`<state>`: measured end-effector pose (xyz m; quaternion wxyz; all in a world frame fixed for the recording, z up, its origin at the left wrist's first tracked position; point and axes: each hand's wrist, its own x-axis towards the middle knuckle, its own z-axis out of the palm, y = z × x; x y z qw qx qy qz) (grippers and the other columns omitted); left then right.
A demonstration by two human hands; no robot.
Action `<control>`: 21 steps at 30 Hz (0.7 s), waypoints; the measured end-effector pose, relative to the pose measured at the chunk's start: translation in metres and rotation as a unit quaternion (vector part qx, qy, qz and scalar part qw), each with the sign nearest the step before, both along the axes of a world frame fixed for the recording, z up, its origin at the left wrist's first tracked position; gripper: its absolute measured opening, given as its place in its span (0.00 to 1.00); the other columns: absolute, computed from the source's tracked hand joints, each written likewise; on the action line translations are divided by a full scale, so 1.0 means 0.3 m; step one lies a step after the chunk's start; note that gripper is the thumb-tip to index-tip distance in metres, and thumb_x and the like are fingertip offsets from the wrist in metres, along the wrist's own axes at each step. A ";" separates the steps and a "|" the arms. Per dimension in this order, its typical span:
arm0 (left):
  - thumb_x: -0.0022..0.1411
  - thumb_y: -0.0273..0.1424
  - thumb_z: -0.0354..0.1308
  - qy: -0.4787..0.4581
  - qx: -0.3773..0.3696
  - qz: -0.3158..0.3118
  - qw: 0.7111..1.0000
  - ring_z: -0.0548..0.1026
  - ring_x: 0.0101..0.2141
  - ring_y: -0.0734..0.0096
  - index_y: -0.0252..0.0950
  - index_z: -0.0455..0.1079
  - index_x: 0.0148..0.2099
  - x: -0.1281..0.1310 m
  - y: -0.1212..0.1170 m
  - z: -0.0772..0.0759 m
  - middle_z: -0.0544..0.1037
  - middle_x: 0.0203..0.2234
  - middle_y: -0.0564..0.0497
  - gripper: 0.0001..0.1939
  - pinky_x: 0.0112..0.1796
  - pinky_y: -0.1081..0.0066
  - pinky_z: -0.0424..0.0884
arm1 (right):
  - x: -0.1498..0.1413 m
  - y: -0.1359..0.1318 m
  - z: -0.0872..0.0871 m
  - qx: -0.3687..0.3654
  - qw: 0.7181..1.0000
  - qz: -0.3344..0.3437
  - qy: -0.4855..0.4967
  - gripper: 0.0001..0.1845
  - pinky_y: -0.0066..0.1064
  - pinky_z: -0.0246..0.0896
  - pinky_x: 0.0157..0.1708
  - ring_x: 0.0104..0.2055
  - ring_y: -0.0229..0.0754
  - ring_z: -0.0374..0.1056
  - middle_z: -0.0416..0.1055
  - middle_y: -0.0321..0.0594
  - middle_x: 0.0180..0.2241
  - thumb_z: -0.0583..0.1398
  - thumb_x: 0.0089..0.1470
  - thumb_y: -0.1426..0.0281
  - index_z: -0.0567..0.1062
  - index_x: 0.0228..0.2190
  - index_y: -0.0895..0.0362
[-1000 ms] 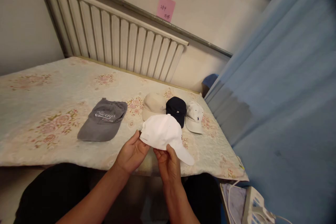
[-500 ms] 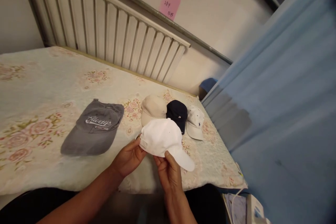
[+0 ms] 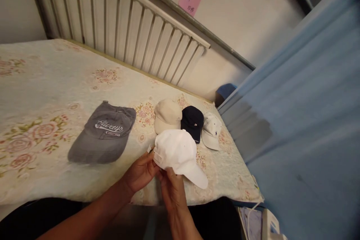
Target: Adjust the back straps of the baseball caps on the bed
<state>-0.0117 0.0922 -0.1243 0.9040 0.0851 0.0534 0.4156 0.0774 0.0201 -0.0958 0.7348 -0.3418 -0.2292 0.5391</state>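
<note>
One white cap is up over the bed in the head view: I see the left hand pinching its back at eight o'clock, the right hand gripping its lower rim at six. Around it lie a grey cap between nine and ten, a beige cap near half past eleven, a black cap at one, and a cream cap at two.

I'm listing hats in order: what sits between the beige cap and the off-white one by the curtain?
The dark cap, partly hidden by the held white cap, lies between them in the head view.
</note>
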 end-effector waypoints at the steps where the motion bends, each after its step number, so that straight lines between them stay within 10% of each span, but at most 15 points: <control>1: 0.63 0.20 0.51 0.001 0.001 0.000 1.000 0.76 0.45 0.69 0.33 0.69 0.52 0.002 -0.005 -0.003 0.79 0.43 0.47 0.16 0.49 0.69 0.70 | -0.009 0.002 0.000 0.000 1.000 0.002 -0.012 0.42 0.49 0.54 0.59 0.57 0.49 0.64 0.65 0.46 0.57 0.65 0.47 0.70 0.56 0.61 0.53; 11: 0.62 0.22 0.53 0.011 0.001 0.008 1.000 0.77 0.41 0.68 0.33 0.71 0.48 -0.022 0.010 0.013 0.79 0.41 0.46 0.12 0.45 0.68 0.72 | -0.007 0.009 0.007 -0.008 1.000 -0.017 -0.017 0.29 0.49 0.59 0.55 0.55 0.50 0.66 0.68 0.49 0.55 0.59 0.56 0.64 0.61 0.58 0.56; 21: 0.63 0.21 0.52 0.010 0.053 -0.010 0.998 0.77 0.38 0.70 0.33 0.71 0.49 -0.027 -0.004 0.010 0.79 0.40 0.46 0.14 0.42 0.71 0.72 | -0.066 0.005 0.030 0.018 0.986 -0.072 -0.149 0.40 0.48 0.53 0.59 0.58 0.49 0.62 0.64 0.47 0.58 0.66 0.45 0.69 0.60 0.58 0.55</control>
